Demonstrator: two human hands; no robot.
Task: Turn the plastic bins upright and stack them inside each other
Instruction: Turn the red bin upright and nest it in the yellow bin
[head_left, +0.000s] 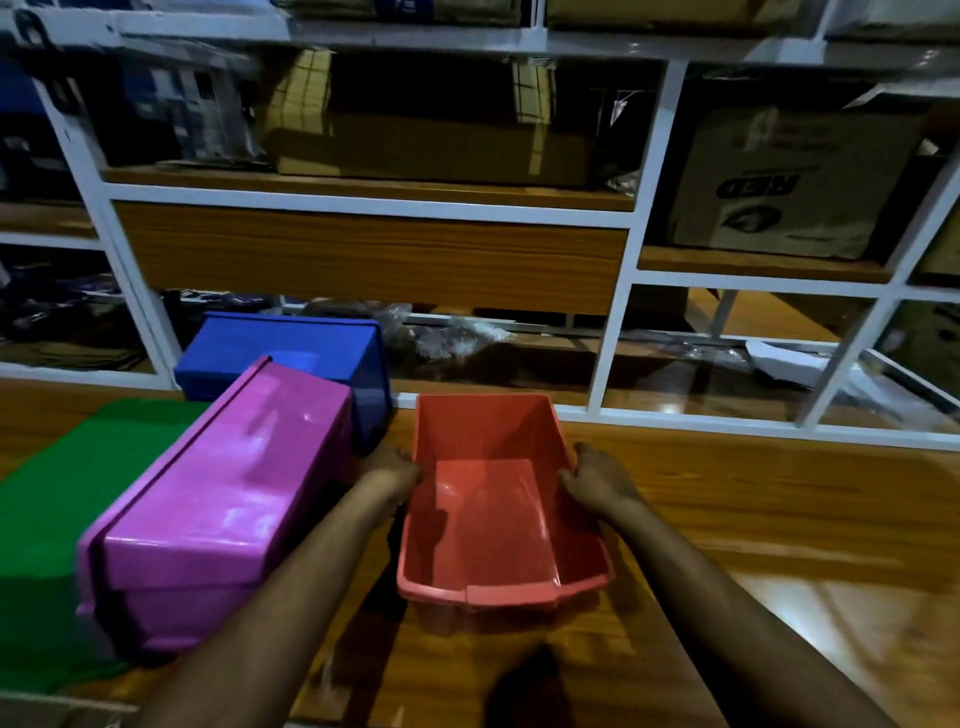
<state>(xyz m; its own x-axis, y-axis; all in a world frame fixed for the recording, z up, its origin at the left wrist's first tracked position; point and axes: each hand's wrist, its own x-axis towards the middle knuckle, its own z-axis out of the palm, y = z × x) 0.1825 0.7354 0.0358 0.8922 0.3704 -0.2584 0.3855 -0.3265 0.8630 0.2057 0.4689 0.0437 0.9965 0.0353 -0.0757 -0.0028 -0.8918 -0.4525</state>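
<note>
A red plastic bin (493, 525) stands upright on the wooden table, its open top facing me. My left hand (392, 470) grips its left wall and my right hand (597, 478) grips its right wall. To the left lies a pink bin (223, 509), upside down, its base facing up. Behind the pink one sits a blue bin (291, 358), also overturned. A green bin (57, 499) lies at the far left, partly hidden by the pink bin.
The wooden table (753, 519) runs up to a white-framed shelf unit (618, 322) holding cardboard boxes (789, 182) and plastic bags. Bare wood stretches to the right of the red bin.
</note>
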